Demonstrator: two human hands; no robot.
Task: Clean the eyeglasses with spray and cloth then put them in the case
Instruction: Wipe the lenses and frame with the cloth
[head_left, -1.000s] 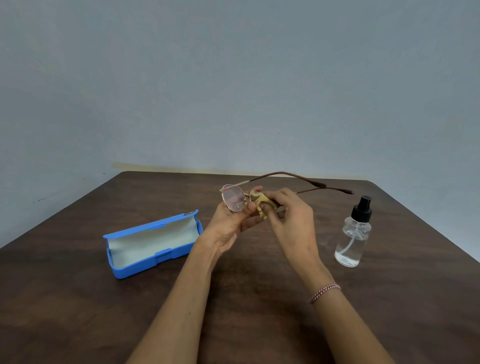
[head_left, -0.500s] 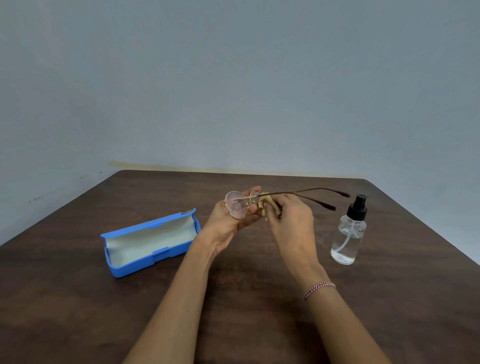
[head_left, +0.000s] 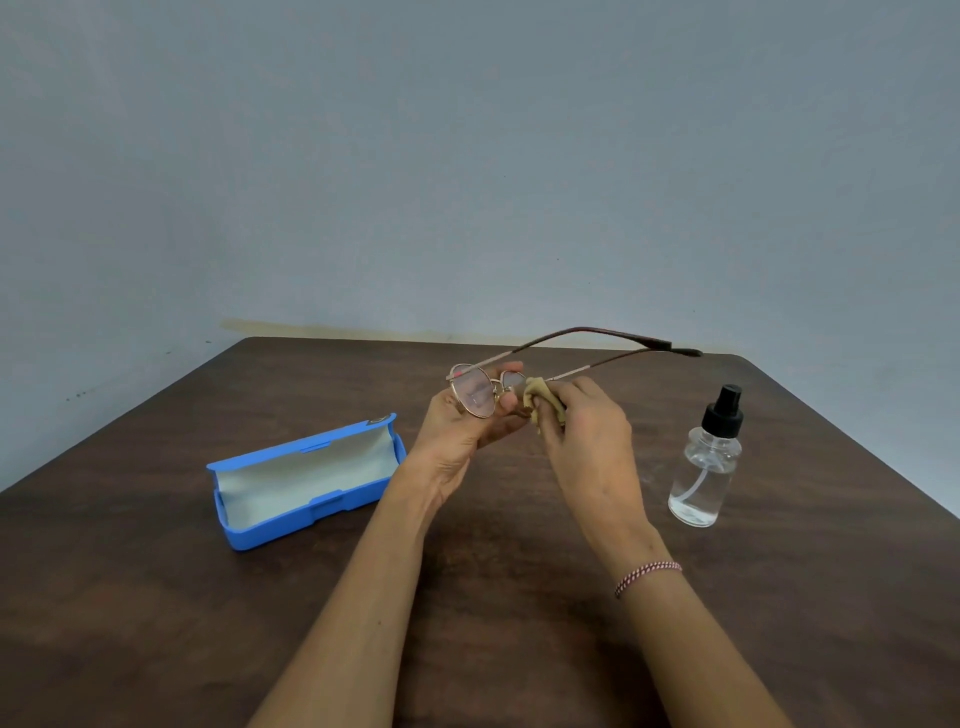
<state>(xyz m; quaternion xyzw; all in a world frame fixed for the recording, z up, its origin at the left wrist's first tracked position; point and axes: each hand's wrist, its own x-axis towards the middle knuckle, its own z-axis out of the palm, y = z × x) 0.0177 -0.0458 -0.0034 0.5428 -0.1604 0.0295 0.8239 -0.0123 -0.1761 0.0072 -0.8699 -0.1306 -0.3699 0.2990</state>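
Observation:
Thin gold-rimmed eyeglasses (head_left: 475, 392) with dark temple arms are held above the table, arms unfolded and pointing right and away. My left hand (head_left: 462, 434) grips them at the bridge, by the left lens. My right hand (head_left: 584, 431) pinches a small tan cloth (head_left: 543, 397) against the right lens, which the cloth mostly hides. An open blue case (head_left: 306, 486) with a pale lining lies on the table to the left. A clear spray bottle (head_left: 706, 462) with a black pump top stands upright to the right.
The dark wooden table (head_left: 493, 597) reaches a grey wall at the back. Its left and right edges slant toward me. A red and white bracelet (head_left: 647, 574) circles my right wrist.
The glasses have tilted: the temple arms rose and swung, and the left lens now faces me more. My right hand keeps the cloth at the right lens. The case and the bottle stayed put.

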